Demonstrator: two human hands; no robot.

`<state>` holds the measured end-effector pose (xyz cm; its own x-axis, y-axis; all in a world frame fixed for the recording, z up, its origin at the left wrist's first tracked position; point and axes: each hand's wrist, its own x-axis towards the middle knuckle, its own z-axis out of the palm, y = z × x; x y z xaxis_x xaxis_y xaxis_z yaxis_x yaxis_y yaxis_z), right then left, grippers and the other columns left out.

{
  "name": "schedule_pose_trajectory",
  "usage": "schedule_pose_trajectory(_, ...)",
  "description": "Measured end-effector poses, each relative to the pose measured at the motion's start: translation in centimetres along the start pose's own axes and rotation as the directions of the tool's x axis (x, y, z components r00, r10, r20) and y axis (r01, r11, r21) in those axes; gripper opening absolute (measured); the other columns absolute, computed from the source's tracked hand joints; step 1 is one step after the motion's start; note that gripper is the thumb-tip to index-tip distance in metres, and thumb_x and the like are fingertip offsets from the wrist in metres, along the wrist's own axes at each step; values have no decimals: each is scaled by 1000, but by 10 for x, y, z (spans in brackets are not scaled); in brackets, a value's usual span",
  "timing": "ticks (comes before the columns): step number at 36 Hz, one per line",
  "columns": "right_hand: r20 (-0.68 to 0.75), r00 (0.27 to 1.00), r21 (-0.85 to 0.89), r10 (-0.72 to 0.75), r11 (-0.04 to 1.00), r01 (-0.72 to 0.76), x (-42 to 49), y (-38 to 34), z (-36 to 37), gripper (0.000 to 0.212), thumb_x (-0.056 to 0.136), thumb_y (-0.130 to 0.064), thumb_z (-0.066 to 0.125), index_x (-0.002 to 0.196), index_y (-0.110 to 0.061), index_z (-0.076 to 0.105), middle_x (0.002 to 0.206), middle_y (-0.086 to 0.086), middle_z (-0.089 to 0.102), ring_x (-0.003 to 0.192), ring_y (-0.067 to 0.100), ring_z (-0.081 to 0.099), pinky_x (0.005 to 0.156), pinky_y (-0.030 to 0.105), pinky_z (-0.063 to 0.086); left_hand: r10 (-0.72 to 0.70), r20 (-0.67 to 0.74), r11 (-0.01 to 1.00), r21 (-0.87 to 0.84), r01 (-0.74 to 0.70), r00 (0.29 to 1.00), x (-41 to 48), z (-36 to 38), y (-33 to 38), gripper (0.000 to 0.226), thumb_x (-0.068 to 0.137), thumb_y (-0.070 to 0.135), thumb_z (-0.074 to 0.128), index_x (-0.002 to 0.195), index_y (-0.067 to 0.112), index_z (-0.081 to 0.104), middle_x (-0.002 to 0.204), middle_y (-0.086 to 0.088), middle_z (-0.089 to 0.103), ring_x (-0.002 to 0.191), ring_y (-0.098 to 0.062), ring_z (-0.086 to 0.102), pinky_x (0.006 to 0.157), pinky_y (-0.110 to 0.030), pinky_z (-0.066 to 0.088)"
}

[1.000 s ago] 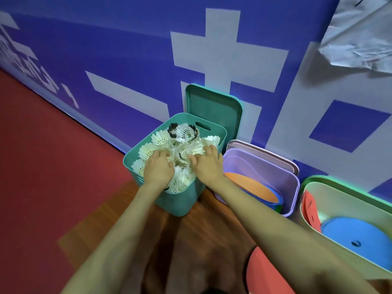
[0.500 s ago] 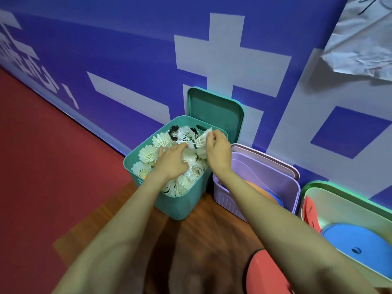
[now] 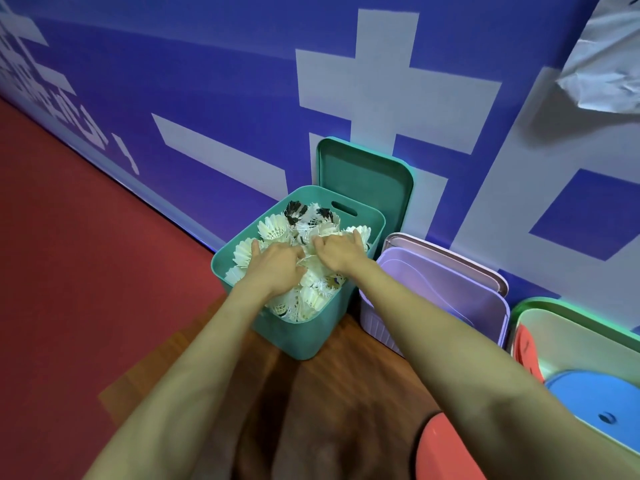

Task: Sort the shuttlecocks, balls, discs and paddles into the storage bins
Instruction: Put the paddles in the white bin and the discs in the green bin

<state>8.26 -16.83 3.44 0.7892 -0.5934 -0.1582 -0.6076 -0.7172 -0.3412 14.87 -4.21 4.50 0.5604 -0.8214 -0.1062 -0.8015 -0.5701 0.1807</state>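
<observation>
Since half a second ago the right hand point(image 3: 341, 252) has come down from the far rim of the teal bin point(image 3: 304, 337), where it pinched one shuttlecock, onto the pile beside the left hand point(image 3: 277, 268).

Location: shuttlecocks point(image 3: 273, 230) fill the teal bin to its rim. It stands at the far left corner of the wood panel point(image 3: 346, 375), against the wall.

Hands: the right hand lies spread on the pile, pressing, with nothing visibly grasped. The left fingertips are sunk among the skirts, and we cannot tell whether they grasp one.

Handling, in our judgement: very light, with springy skirts that crush easily and snag in one another. We would press with flat palms and lift any single one by its cork base.

Hidden: the right forearm covers much of the inside of the purple bin point(image 3: 433, 282), so its contents are unreadable. The cream bin point(image 3: 571, 334) is cut off at the right, showing a blue disc point(image 3: 595, 403) and a red piece point(image 3: 526, 344). We see no balls.
</observation>
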Motion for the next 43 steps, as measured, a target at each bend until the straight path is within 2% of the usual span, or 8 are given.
schedule_pose_trajectory(8, 130, 991, 133, -39, 991, 22, -19, 7, -6, 66, 99, -53, 6, 142, -15, 37, 147, 10, 40, 140, 27, 29, 113, 54, -14, -26, 16, 997, -73, 27, 1000, -2, 12, 10, 42, 99, 17, 33, 139, 10, 40, 149, -11, 35, 145, -22, 13, 118, -51, 3)
schedule_pose_trajectory(11, 117, 993, 161, -30, 987, 11, -21, 12, -3, 62, 98, -56, 16, 130, -15, 49, 140, 11, 48, 134, 31, 37, 113, 59, 3, -39, -9, 997, -69, 39, 999, -6, 13, 13, 47, 96, 15, 38, 142, 8, 34, 152, -11, 30, 146, -23, 10, 118, -50, 2)
schedule_pose_trajectory(14, -78, 997, 264, -17, 964, 37, -24, 18, -5, 35, 95, -41, 40, 104, -15, 61, 116, 12, 63, 113, 31, 53, 105, 54, 30, -45, -75, 996, -84, 38, 996, -12, 10, 17, 53, 94, 14, 41, 145, 9, 29, 154, -9, 25, 146, -23, 6, 118, -49, -1)
schedule_pose_trajectory(20, -313, 945, 224, -94, 960, 170, -73, 32, -25, 23, 91, -22, 50, 109, -15, 63, 117, 4, 64, 112, 27, 55, 97, 41, 40, 58, -301, 996, -48, -75, 952, -39, 2, 48, 40, 90, 11, 46, 129, 14, 53, 138, -5, 45, 135, -22, 29, 112, -39, 16)
schedule_pose_trajectory(24, -381, 912, 204, -149, 949, 240, -133, 58, -30, 23, 90, -16, 52, 109, -9, 64, 111, 11, 65, 105, 29, 56, 90, 38, 43, 145, -320, 986, -29, -163, 936, -71, 4, 88, 34, 91, 15, 45, 123, 16, 57, 129, -4, 52, 124, -24, 40, 100, -36, 26)
schedule_pose_trajectory(29, -438, 891, 191, -122, 955, 225, -232, 113, -25, 19, 87, -12, 56, 101, -7, 67, 102, 12, 69, 97, 31, 60, 84, 37, 44, 276, -260, 958, -3, -287, 925, -126, 24, 151, 32, 91, 17, 47, 120, 19, 59, 125, -3, 56, 120, -25, 46, 96, -36, 31)
schedule_pose_trajectory(34, -378, 926, 248, 6, 964, 96, -334, 168, -1, 16, 86, -10, 57, 98, -6, 67, 96, 12, 68, 90, 30, 62, 78, 26, 38, 397, -141, 916, -5, -402, 907, -185, 70, 205, 29, 92, 24, 47, 119, 23, 58, 124, 2, 56, 119, -21, 47, 97, -34, 32)
schedule_pose_trajectory(43, -209, 938, 288, 278, 934, -213, -451, 239, 55, 19, 86, -14, 57, 102, -6, 63, 103, 16, 63, 101, 32, 57, 86, 37, 43, 322, 285, 946, -49, -322, 903, -249, 158, 238, 36, 90, 27, 50, 125, 21, 55, 130, -4, 52, 123, -23, 46, 100, -33, 37)
